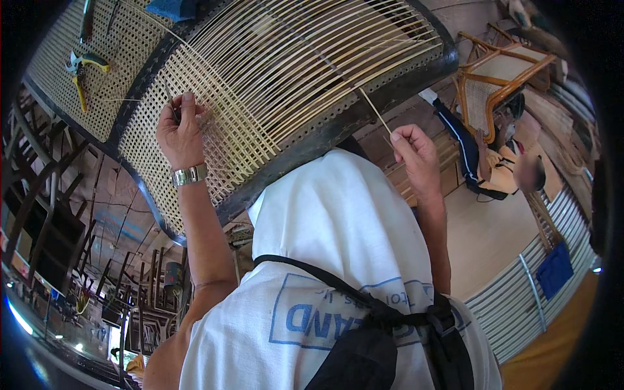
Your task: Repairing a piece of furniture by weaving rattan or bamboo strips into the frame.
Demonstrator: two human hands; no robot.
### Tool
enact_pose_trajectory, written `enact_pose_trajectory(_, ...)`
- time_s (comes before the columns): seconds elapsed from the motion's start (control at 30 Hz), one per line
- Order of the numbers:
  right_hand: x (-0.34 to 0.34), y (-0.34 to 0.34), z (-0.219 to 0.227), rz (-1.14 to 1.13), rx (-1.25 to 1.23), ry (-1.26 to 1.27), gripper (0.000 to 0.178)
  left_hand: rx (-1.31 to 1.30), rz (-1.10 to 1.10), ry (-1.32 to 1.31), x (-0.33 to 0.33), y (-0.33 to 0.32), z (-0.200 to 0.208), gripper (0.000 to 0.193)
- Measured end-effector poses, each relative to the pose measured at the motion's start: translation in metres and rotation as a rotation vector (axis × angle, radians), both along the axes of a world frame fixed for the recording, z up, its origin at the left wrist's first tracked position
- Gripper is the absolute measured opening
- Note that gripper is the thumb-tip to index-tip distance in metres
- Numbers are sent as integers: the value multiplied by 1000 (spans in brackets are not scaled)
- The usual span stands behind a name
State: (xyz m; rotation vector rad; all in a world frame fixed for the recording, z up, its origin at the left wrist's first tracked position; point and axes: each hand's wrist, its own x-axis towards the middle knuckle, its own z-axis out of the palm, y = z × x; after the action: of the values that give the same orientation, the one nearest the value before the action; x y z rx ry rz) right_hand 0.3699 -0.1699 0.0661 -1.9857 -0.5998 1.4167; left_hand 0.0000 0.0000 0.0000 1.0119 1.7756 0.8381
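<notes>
A dark wooden frame [292, 156] lies across in front of me, strung with cane. Its lower left part is a dense cane weave [218, 130]; toward the right run bare parallel cane strands [364, 52]. Over the weave, my left hand [182, 133] is closed on a thin dark metal tool [171, 104], mostly hidden by the fingers. My right hand [416, 153], beyond the frame's near edge, pinches the end of a pale cane strand [374, 112] stretched straight from that edge. A long dark rod [313, 45] passes crosswise through the parallel strands.
Yellow-handled pruning shears [84, 65] rest on a finished cane panel [45, 84] at upper left, near a blue object [172, 8]. A wooden cane chair [497, 81] and a seated person [487, 162] are at right. Stacked chair frames [153, 279] stand at left.
</notes>
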Motion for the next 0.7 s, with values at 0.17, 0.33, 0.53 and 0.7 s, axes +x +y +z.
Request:
enact_pose_trajectory(0.17, 1, -2, 8, 13, 10, -13, 13, -43, -3, 33, 7, -4, 8, 28)
enact_pose_trajectory(0.33, -1, 3, 8, 20, 3, -26, 13, -31, -14, 29, 8, -1, 8, 27)
enact_pose_trajectory(0.53, 1, 5, 5, 26, -3, -23, 13, 6, -21, -23, 5, 0, 3, 24)
enact_pose_trajectory(0.7, -1, 6, 1, 19, -2, -17, 12, -25, -1, -23, 8, 2, 7, 24)
